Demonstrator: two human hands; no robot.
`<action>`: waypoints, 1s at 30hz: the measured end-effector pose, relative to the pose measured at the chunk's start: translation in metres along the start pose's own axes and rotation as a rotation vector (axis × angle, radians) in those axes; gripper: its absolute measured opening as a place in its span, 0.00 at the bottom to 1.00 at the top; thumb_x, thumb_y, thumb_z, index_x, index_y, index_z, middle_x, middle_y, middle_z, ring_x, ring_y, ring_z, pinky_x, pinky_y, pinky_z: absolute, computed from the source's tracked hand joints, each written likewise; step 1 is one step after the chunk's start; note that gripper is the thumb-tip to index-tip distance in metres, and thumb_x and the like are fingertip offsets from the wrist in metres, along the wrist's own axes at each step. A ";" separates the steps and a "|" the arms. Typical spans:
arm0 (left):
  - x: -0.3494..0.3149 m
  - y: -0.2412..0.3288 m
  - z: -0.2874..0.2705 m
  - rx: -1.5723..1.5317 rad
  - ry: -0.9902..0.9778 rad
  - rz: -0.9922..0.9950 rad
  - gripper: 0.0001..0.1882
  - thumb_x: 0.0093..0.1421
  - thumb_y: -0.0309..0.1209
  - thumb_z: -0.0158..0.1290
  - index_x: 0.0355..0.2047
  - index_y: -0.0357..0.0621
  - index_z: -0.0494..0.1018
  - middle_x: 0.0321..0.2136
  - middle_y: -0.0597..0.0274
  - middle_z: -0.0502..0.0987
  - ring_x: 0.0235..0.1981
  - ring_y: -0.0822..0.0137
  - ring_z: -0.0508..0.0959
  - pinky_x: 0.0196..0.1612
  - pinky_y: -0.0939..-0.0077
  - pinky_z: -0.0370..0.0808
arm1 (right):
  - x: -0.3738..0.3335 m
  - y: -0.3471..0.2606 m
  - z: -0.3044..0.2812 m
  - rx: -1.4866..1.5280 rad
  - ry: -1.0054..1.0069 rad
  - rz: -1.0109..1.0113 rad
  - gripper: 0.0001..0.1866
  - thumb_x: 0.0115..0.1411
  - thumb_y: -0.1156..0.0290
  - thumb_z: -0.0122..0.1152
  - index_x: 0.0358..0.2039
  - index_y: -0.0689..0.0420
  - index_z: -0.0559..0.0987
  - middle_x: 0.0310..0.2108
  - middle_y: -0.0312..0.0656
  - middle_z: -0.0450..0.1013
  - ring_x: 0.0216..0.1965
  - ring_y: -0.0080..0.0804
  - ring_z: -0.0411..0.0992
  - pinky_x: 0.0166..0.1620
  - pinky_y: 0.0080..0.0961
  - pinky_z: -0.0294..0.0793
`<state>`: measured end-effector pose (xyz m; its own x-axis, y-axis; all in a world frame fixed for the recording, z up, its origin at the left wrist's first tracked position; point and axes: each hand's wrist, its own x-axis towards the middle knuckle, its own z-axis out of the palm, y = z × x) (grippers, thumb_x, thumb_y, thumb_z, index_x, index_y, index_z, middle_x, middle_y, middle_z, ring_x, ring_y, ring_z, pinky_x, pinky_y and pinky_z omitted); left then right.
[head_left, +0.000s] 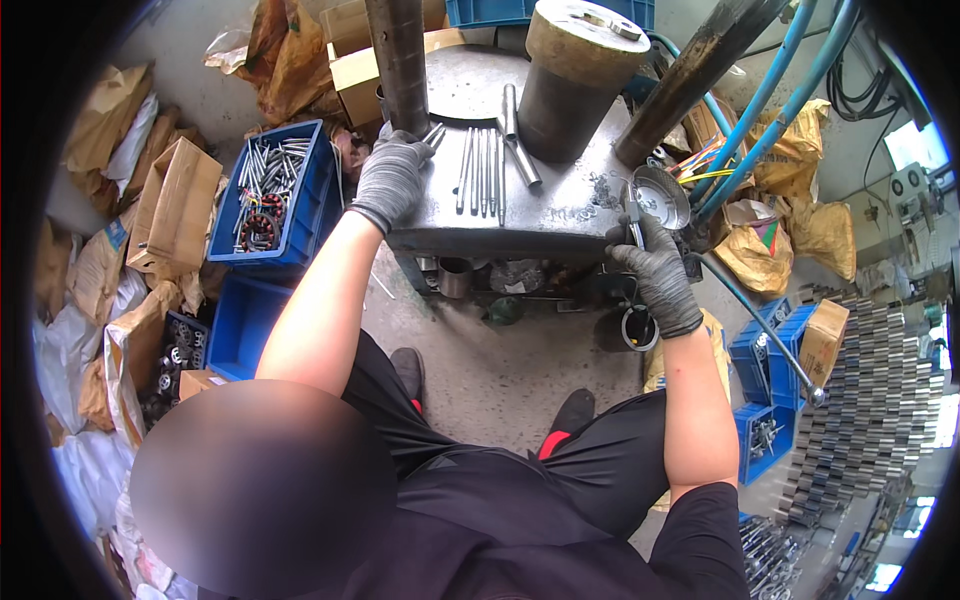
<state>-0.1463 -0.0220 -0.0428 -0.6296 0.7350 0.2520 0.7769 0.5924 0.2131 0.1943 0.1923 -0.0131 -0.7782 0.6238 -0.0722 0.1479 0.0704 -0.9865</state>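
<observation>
My left hand [393, 180], in a grey work glove, is at the left edge of the metal work table [570, 205], its fingers curled in. Short metal rod ends [433, 135] show by its fingertips; how firmly they are gripped is hidden. At the table's right front corner, my gloved right hand [655, 275] is closed on a slim metal tool [633, 215] that points up and away; its exact kind is unclear. Between the hands, several slim metal shafts [483, 172] lie side by side, next to thicker metal bars [522, 160].
A heavy cylinder [570, 110] and two dark posts rise from the table. A round metal dish [660, 195] sits beside my right hand. Blue bins [325, 215] of parts stand at left. Blue hoses [780, 110] and a long lever [760, 320] run at right.
</observation>
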 end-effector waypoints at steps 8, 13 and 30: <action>0.001 0.004 0.005 0.047 0.117 0.063 0.15 0.60 0.30 0.61 0.48 0.50 0.84 0.48 0.49 0.81 0.51 0.48 0.81 0.59 0.57 0.76 | 0.012 0.030 0.000 -0.327 -0.003 -0.219 0.15 0.55 0.81 0.59 0.44 0.60 0.77 0.37 0.47 0.76 0.38 0.35 0.75 0.46 0.34 0.76; 0.002 0.019 0.022 -0.331 0.054 0.006 0.20 0.59 0.37 0.65 0.51 0.49 0.82 0.47 0.52 0.82 0.54 0.50 0.79 0.63 0.57 0.72 | 0.017 0.025 0.016 -0.702 -0.048 -0.479 0.20 0.47 0.84 0.58 0.44 0.62 0.77 0.38 0.55 0.75 0.43 0.55 0.75 0.49 0.41 0.75; 0.005 0.030 0.019 0.050 -0.014 0.094 0.17 0.57 0.34 0.59 0.48 0.51 0.83 0.43 0.53 0.84 0.60 0.54 0.75 0.68 0.22 0.38 | 0.030 0.045 0.045 -1.132 0.158 -0.669 0.18 0.47 0.76 0.66 0.42 0.56 0.79 0.52 0.51 0.76 0.51 0.57 0.73 0.56 0.49 0.74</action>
<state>-0.1264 0.0060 -0.0533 -0.5537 0.7926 0.2555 0.8324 0.5359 0.1412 0.1496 0.1792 -0.0662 -0.8324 0.2929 0.4705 0.2504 0.9561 -0.1523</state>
